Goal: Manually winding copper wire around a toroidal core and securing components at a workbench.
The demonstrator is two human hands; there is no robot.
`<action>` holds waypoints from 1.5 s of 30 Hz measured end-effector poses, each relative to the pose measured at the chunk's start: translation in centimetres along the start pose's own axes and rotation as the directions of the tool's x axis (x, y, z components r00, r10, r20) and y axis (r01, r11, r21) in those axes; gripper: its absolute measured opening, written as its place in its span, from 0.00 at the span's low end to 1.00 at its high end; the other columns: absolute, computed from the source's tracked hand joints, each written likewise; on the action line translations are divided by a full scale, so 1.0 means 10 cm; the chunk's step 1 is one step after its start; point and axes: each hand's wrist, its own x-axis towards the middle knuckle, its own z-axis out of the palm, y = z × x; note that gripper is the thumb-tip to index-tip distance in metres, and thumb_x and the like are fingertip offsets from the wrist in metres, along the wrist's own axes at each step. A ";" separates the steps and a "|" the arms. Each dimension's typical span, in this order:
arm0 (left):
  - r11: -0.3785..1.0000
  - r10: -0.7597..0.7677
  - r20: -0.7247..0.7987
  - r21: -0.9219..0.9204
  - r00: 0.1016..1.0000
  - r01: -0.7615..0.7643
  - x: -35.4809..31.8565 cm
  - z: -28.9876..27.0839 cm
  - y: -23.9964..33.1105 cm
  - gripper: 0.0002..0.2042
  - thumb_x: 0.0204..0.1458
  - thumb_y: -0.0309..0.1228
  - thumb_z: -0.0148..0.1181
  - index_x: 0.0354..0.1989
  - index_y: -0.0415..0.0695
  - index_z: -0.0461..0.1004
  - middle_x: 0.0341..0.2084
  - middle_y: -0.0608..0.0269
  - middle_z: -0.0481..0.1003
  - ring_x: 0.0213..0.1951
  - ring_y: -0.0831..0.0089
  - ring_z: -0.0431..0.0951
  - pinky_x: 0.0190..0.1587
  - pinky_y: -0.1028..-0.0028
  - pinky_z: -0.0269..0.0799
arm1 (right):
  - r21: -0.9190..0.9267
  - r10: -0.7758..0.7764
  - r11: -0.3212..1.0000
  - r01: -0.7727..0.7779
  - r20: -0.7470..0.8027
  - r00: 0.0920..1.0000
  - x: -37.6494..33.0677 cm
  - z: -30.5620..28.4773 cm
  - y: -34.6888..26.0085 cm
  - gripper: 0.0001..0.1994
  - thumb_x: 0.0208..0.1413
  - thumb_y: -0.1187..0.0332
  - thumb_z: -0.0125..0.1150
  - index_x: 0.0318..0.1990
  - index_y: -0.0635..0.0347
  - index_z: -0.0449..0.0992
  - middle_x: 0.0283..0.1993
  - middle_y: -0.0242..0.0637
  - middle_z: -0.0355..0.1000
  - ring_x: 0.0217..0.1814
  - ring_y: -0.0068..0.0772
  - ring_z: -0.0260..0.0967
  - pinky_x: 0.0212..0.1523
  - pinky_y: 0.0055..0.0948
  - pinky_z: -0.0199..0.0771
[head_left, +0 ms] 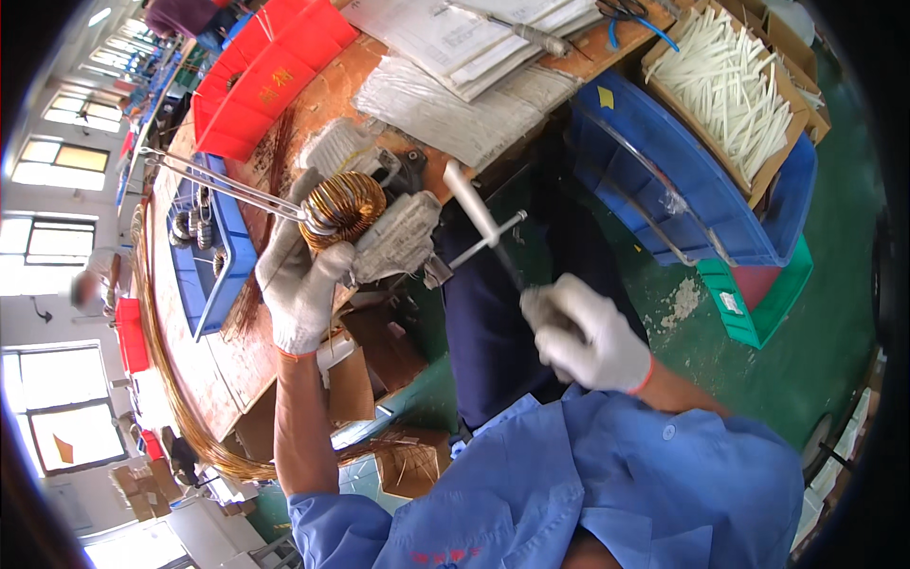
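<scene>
My left hand [301, 289], in a white glove, is closed round a ring-shaped coil [355, 204] wound with copper-coloured wire. It holds the coil against the padded jaws of a bench vise [398, 239], which has a sliding bar handle [512, 223]. Two long thin silvery rods [227, 190] reach from the coil out to the left. In its own white glove, my right hand [588, 337] grips a stick-like tool [471, 204] with a pale end and a dark shaft. That tool points up towards the vise, apart from the coil; blur hides its exact kind.
Left of the coil stand a blue bin [223, 261] with small coils and a red bin [265, 81]. Papers [455, 43] and white strips [464, 109] lie on the bench. At right, a box of white sticks [725, 85] rests over a blue crate [654, 180]. Wire bundles [166, 351] skirt the bench.
</scene>
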 end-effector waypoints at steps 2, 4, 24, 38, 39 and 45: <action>1.000 -0.004 0.008 0.003 1.000 0.004 -0.02 -0.01 0.07 0.40 0.58 0.30 0.74 0.75 0.27 0.60 0.66 0.48 0.73 0.63 0.67 0.76 0.70 0.64 0.70 | -0.094 -0.173 0.980 0.175 0.024 0.985 -0.20 0.19 0.16 0.16 0.61 0.77 0.64 0.56 0.68 0.78 0.45 0.35 0.76 0.40 0.18 0.77 0.39 0.21 0.77; 0.998 -0.037 -0.020 0.058 0.999 0.038 -0.02 -0.04 0.06 0.40 0.58 0.30 0.75 0.75 0.26 0.60 0.65 0.49 0.75 0.62 0.68 0.77 0.68 0.66 0.71 | -0.090 -0.103 0.991 0.104 0.012 0.995 -0.19 0.33 0.09 0.16 0.60 0.74 0.70 0.56 0.64 0.80 0.44 0.36 0.72 0.38 0.26 0.77 0.41 0.27 0.78; 0.991 0.024 -0.018 0.132 1.000 -0.022 -0.10 -0.07 -0.02 0.40 0.47 0.43 0.85 0.64 0.31 0.75 0.68 0.42 0.72 0.69 0.54 0.73 0.71 0.55 0.68 | 0.335 0.201 0.922 -0.195 0.016 0.979 0.28 0.84 -0.36 0.18 0.65 0.74 0.69 0.60 0.64 0.74 0.41 0.31 0.79 0.38 0.15 0.75 0.42 0.23 0.77; 0.996 -0.090 -0.048 -0.021 0.995 0.090 -0.05 0.03 0.07 0.50 0.51 0.38 0.83 0.76 0.25 0.58 0.73 0.45 0.67 0.68 0.63 0.72 0.72 0.60 0.67 | 0.263 0.286 0.913 -0.311 0.130 0.949 -1.13 0.08 0.20 0.19 0.63 0.77 0.64 0.61 0.63 0.74 0.40 0.32 0.78 0.34 0.18 0.76 0.32 0.21 0.73; 0.997 -0.078 -0.058 0.002 0.995 0.078 -0.07 0.00 0.07 0.50 0.53 0.42 0.82 0.76 0.26 0.58 0.73 0.46 0.66 0.69 0.62 0.71 0.72 0.59 0.67 | 0.083 0.189 0.977 -0.198 0.106 0.976 -1.24 -0.10 0.37 0.18 0.61 0.79 0.63 0.59 0.65 0.75 0.40 0.34 0.79 0.33 0.20 0.77 0.31 0.22 0.74; 0.737 0.047 -0.020 0.676 0.999 -0.021 -0.43 -0.23 0.37 0.41 0.55 0.46 0.78 0.71 0.33 0.67 0.69 0.46 0.72 0.68 0.58 0.75 0.70 0.63 0.70 | 0.310 0.251 0.933 -0.184 -0.192 0.949 -1.12 -0.69 0.48 0.13 0.60 0.82 0.59 0.52 0.69 0.74 0.29 0.36 0.72 0.17 0.20 0.66 0.19 0.26 0.65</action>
